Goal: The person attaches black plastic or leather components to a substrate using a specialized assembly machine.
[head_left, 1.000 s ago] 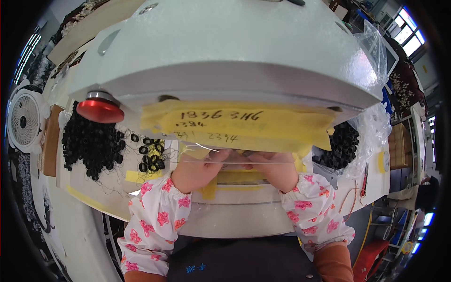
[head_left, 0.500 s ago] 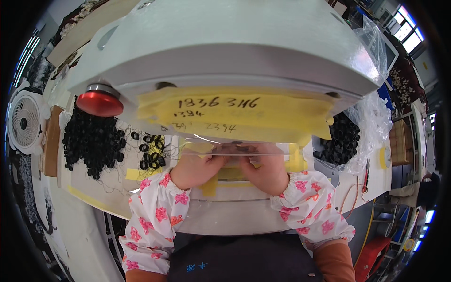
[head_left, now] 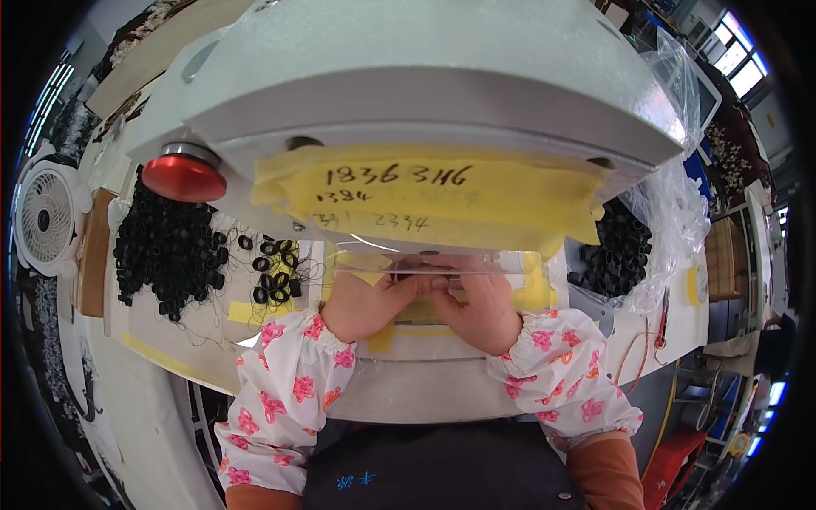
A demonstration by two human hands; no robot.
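Observation:
Both hands reach under the front of a pale grey machine (head_left: 425, 98), behind the edge of a clear guard (head_left: 476, 273). My left hand (head_left: 365, 302) comes in from the left with its fingers curled inward. Facing it is my right hand (head_left: 482, 310), its thumb close to the left thumb. The hands meet at the middle, fingers closed; whatever they hold is hidden by the fingers and the machine. Below them lies a work surface with yellow tape (head_left: 382, 342). Several black rings (head_left: 276, 276) with thin threads lie left of my left hand.
A large heap of black rings (head_left: 170, 255) is at the left, another heap (head_left: 616, 255) at the right beside a clear plastic bag (head_left: 671, 242). A red push button (head_left: 185, 176) juts from the machine. A white fan (head_left: 44, 219) stands far left by a cardboard box (head_left: 95, 255).
My left hand has shifted slightly right, its thumb now nearer the right thumb. My right hand has barely moved. The whole view has tilted a little.

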